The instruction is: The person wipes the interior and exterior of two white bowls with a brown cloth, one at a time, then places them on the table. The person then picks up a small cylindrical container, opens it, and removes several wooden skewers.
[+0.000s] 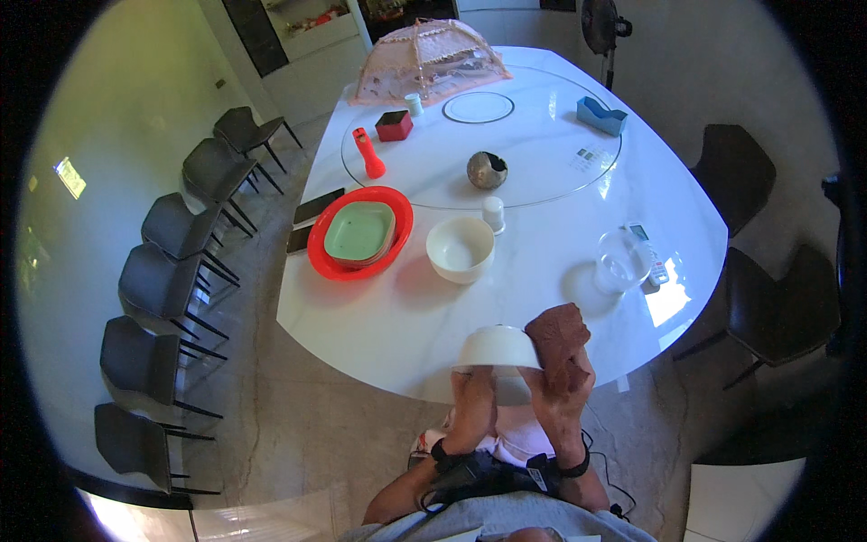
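Note:
A white bowl (500, 345) is tipped with its base away from me, just over the table's near edge. My left hand (475, 389) holds it from beneath, its fingers hidden by the bowl. At the bowl's right side, my right hand (562, 389) grips a crumpled brown cloth (561, 339), and its thumb side meets the rim. Beyond them a second, cream-white bowl (460, 249) stands upright on the white table (433, 332). Left of that, stacked square dishes with a green one (359, 230) on top sit in a red round basin (317, 252).
A clear plastic bowl (620, 264) stands by a remote control (653, 264) on the right. Near the turntable are a white lidded container (493, 213), a round metallic pot (486, 171) and a red flashlight (368, 154). A mesh food cover (427, 64) stands farther back. Chairs (159, 278) line the left wall.

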Tool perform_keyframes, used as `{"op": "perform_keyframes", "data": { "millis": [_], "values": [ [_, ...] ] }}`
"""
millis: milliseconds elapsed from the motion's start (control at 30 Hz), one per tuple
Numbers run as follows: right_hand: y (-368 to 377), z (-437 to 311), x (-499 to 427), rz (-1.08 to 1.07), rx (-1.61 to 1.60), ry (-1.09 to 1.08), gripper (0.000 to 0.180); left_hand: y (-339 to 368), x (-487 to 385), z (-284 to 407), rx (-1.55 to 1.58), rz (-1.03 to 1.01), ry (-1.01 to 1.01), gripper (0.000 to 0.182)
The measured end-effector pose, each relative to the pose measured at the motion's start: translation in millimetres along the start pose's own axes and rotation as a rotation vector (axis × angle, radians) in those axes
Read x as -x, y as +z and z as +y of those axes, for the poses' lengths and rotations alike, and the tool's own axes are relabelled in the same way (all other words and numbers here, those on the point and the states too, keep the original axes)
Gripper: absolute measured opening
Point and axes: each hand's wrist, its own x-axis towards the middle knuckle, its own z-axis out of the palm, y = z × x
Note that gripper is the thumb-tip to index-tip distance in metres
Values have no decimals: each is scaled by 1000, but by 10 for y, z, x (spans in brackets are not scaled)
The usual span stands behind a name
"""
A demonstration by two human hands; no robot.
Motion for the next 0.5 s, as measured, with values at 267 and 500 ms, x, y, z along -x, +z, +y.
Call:
{"op": "perform_keyframes", "data": {
  "millis": [267,500],
  "values": [
    [62,-45,232,-47,-21,-230,44,-92,-293,201,-66,-14,193,33],
    [14,-10,-85,-1,-72,-223,31,-225,-354,280,-510,-334,157,21]
  ]
}}
